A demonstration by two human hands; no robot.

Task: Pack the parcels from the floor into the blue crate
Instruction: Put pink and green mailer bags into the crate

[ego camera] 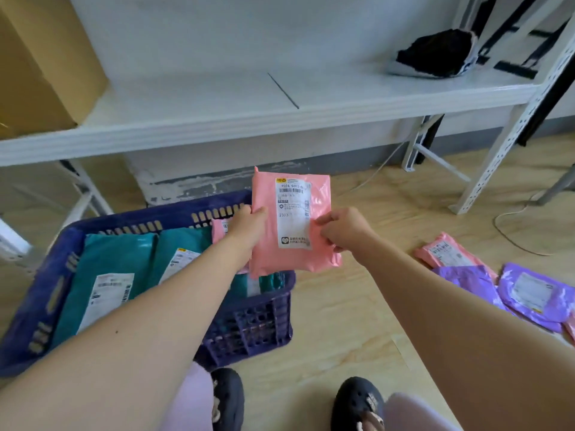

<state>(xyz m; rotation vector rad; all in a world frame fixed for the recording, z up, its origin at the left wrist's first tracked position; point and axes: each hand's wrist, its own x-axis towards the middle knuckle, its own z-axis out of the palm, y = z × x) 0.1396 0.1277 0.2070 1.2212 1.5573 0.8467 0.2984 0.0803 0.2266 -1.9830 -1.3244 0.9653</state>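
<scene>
Both hands hold a pink parcel (292,225) with a white label upright in the air, over the right end of the blue crate (249,325). My left hand (249,223) grips its left edge and my right hand (343,228) pinches its right edge. Teal parcels (115,275) lie flat inside the crate, and another pink parcel (219,228) leans at the crate's back, partly hidden by my left hand. On the floor at the right lie a pink parcel (448,253) and purple parcels (532,293).
A white metal shelf (249,119) runs across above the crate, with a cardboard box (40,66) at its left and a black-and-white bag (435,54) at its right. A shelf leg (504,144) and a white cable (510,231) are at the right. My dark shoes (357,405) stand near the crate.
</scene>
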